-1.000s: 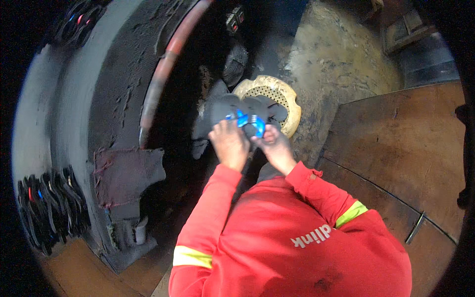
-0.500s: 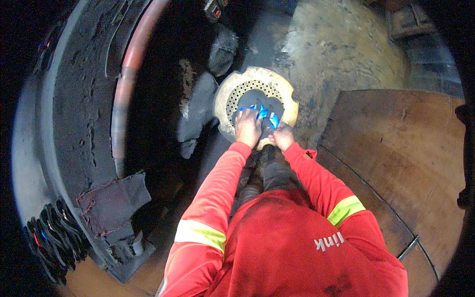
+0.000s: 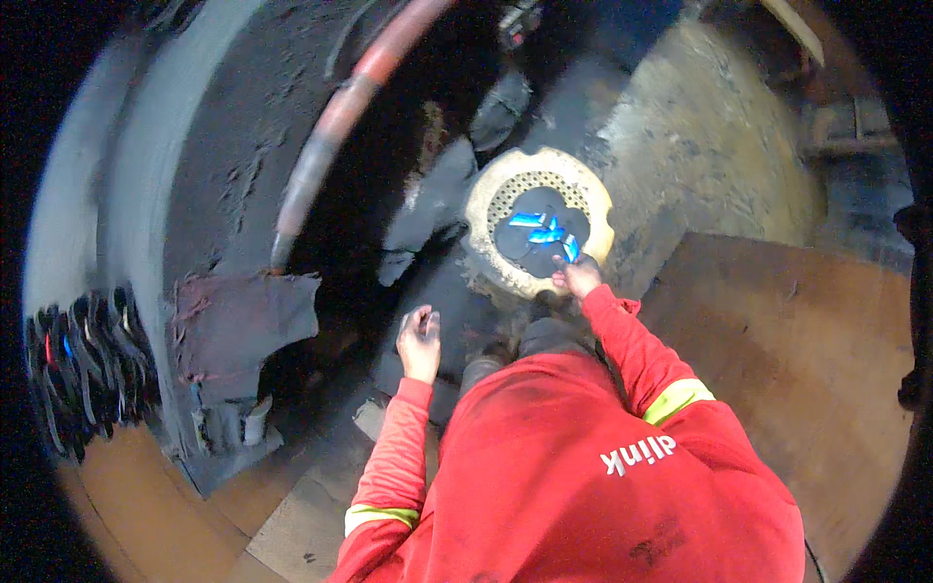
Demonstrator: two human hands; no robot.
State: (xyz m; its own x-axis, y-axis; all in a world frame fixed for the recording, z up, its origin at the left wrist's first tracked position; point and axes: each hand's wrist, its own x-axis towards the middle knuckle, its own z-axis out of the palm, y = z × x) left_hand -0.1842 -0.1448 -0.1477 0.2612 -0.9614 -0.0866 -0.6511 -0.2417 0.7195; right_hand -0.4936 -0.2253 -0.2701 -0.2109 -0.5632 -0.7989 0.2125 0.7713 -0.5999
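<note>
Head view. My right hand (image 3: 579, 279) reaches forward to the near rim of a round, cream-coloured perforated tray (image 3: 486, 209) lying on the dark floor (image 3: 680, 146); its fingers rest loosely at the tray's edge, by the lowest of the small blue pieces (image 3: 544, 231), and I cannot tell whether they pinch anything. The blue pieces lie together on a dark patch in the tray's middle, well inside its notched rim. My left hand (image 3: 420, 342) hangs apart over the dark ground to the tray's left, fingers half curled and holding nothing. A curved dark machine wall (image 3: 209, 175) closes the left side, with a red-and-grey hose (image 3: 330, 136) running along it and a torn dark cloth (image 3: 243, 321) draped at its lower edge. A brown wooden board (image 3: 807, 369) borders the right. Bare floor lies beyond the tray, toward the upper right.
</note>
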